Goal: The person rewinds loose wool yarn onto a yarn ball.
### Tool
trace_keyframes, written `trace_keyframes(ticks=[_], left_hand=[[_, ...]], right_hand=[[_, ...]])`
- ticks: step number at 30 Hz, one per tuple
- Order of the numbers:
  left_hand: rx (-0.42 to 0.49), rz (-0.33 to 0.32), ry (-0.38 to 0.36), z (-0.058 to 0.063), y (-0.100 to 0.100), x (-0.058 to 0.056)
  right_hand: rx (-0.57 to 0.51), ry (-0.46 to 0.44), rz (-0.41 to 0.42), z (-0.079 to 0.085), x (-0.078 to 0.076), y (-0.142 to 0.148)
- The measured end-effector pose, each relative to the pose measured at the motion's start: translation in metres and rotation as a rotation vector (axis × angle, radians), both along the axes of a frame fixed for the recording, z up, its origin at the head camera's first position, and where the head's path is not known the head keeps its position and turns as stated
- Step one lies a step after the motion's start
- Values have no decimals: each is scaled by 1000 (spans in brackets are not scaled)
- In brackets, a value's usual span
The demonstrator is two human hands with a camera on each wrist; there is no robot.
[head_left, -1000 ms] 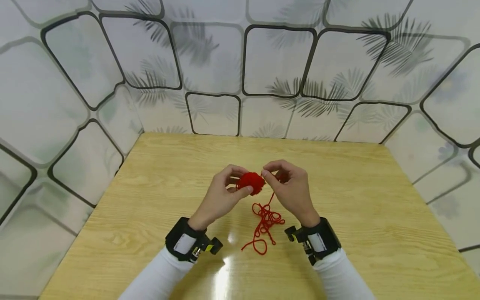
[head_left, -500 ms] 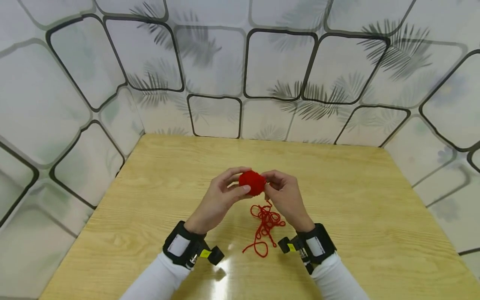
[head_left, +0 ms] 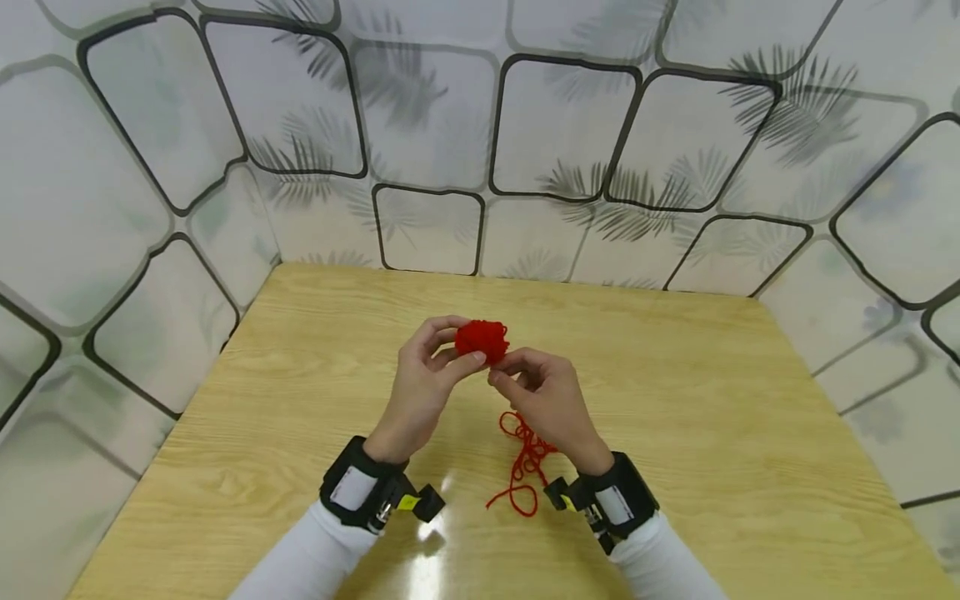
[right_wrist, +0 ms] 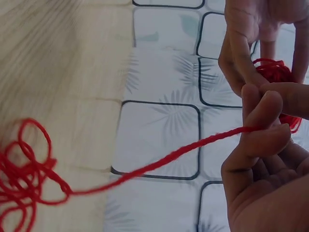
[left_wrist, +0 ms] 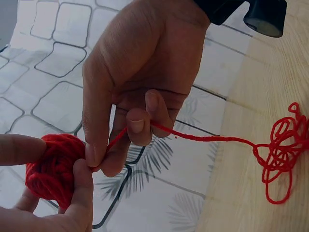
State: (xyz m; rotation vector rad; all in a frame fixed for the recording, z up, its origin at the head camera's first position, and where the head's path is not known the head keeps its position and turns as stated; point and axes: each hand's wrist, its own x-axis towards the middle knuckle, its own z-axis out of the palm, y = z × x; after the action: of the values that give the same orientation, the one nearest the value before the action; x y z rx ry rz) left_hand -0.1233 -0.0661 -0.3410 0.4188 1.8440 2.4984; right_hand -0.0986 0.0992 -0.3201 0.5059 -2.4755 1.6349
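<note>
My left hand (head_left: pixel 423 383) holds a small ball of red yarn (head_left: pixel 482 340) between thumb and fingers, raised over the table. Close beside it, my right hand (head_left: pixel 547 400) pinches the yarn strand (left_wrist: pixel 207 137) between thumb and forefinger. In the left wrist view, the strand runs across the right hand's curled fingers and on down to a loose tangle of red yarn (left_wrist: pixel 282 150) on the table. The tangle is partly covered by the right hand in the head view. Fingertips of both hands meet right at the ball's edge.
The wooden table (head_left: pixel 720 417) spreads around both hands. Pale patterned cloth walls (head_left: pixel 420 117) rise behind it and at both sides. Each wrist wears a black strap with a small camera (head_left: pixel 429 503).
The ball and left hand have moved slightly up and left. My right hand has shifted left and down, from the ball's right side to below it, and now covers part of the tangle.
</note>
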Motion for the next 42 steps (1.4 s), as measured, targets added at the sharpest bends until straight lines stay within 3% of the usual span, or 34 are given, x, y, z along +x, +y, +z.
trace_keyframes(ticks=[2,5,9,13,16,25,29,31,33,37,39,41,42], left_hand=[[-78,49,26,2,1,0],[-256,97,82,15,1,5],[-414,41,131,18,0,6],[-440,-25,115,-1,-1,-2],[-444,-48,106,-5,0,-4],[-467,-47,133,-3,1,-11],[-496,-144,84,0,0,-12],[-465,-226,79,2,-1,-13],[-364,-314,67,3,-3,-14],[-2,-453,-53,3,-6,-16],[151,-444,-103,1,-4,-16],[221,-346,-100,0,0,-17],[199,-265,-63,-2,3,-18]], right_hand=[[30,48,-18,5,4,0],[60,140,-27,13,6,1],[56,204,-31,22,2,6],[36,179,-28,19,-1,11],[29,154,-20,15,-3,13],[14,160,-19,14,-10,16],[37,161,-7,3,-23,26],[30,167,28,-3,-32,32],[-15,153,76,-9,-42,39],[-197,39,154,-16,-52,44],[-243,-15,158,-18,-50,41],[-235,-30,156,-19,-46,34],[-206,-22,151,-19,-43,31]])
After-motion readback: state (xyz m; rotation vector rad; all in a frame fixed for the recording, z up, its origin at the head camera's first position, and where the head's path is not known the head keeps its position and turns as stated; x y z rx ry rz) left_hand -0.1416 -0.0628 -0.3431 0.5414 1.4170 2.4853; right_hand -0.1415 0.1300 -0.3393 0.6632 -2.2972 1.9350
